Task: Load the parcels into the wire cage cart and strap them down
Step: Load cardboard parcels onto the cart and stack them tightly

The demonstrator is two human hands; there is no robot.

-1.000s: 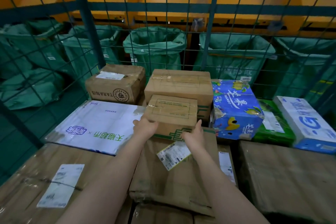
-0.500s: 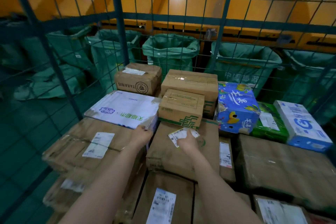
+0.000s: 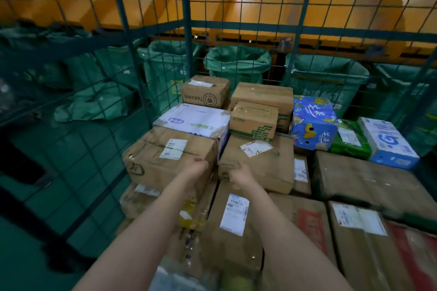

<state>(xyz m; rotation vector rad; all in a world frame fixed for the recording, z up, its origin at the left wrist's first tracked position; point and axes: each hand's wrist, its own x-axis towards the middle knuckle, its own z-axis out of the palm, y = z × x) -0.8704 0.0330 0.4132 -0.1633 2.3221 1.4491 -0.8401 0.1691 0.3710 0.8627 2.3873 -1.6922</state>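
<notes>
Parcels are stacked inside the wire cage cart [image 3: 186, 30], mostly toward its far wall and right side. The small green-printed box [image 3: 253, 120] is seated on top of the flat brown box [image 3: 257, 165], touching the taller carton behind it.

The left hand [image 3: 197, 168] is placed at the near right corner of the taped brown box [image 3: 165, 158], by the cart's left wall. The right hand [image 3: 238, 173] is set against the near left edge of the flat brown box. Fingers of both hands are hidden behind the knuckles, so a grip versus a flat push cannot be told.

Step judged: the 2 boxes are being squared up or closed together; a gap is seen between them.

To do it well:
- Both boxes should be pushed evenly toward the far wall, not tilted, so the green-printed box is not tipped off.
- The gap should be closed so a flat top is left for strapping.
- The white box [image 3: 196, 120] overhangs slightly and should be checked.

No strap is seen; strapping is judged not yet started.
</notes>
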